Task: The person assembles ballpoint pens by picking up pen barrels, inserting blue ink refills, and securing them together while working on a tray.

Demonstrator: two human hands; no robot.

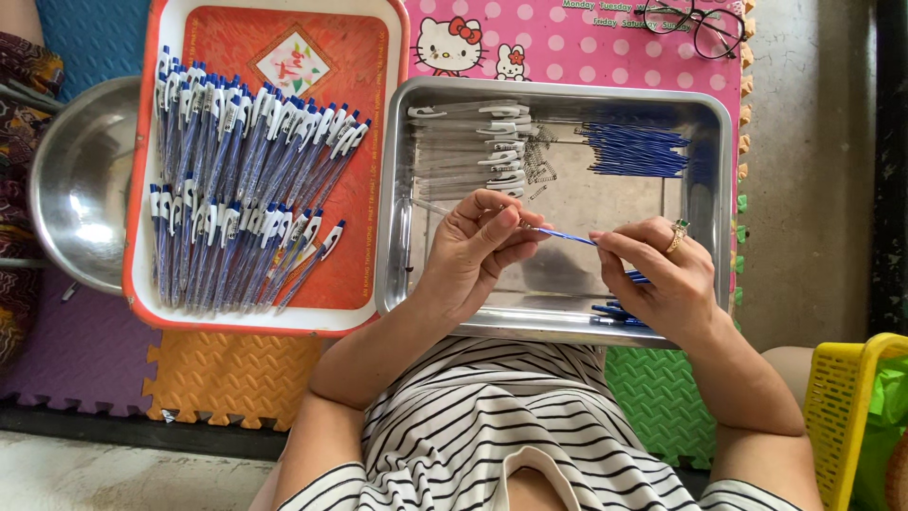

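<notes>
Now over steel tray [397,237]: left hand [478,246] pinched clear barrel, right hand [657,270] closed fingertips on blue refill [565,235], aligned tip-first for threading; finished pens [246,180] left of tray.

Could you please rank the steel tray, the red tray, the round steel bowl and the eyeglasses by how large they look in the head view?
1. steel tray and red tray: look alike
2. round steel bowl, partly hidden
3. eyeglasses
</notes>
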